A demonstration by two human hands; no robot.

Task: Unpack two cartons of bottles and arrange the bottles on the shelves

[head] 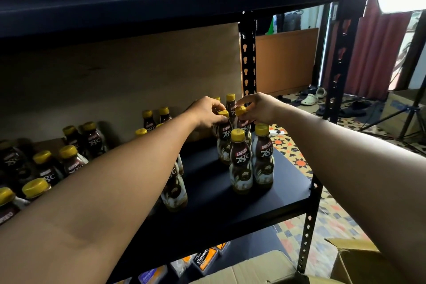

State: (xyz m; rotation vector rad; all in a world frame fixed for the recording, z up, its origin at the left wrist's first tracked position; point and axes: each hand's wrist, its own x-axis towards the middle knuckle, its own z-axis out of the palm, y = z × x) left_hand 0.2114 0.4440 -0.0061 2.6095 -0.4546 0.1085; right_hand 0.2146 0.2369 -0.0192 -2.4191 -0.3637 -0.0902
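My left hand (206,112) pinches the yellow cap of the left bottle (224,136). My right hand (261,108) pinches the cap of the right bottle (241,111), just beside it. Both stand upright near the right end of the black shelf (230,210). The front pair (239,163) stands just ahead. An open carton (265,267) sits below.
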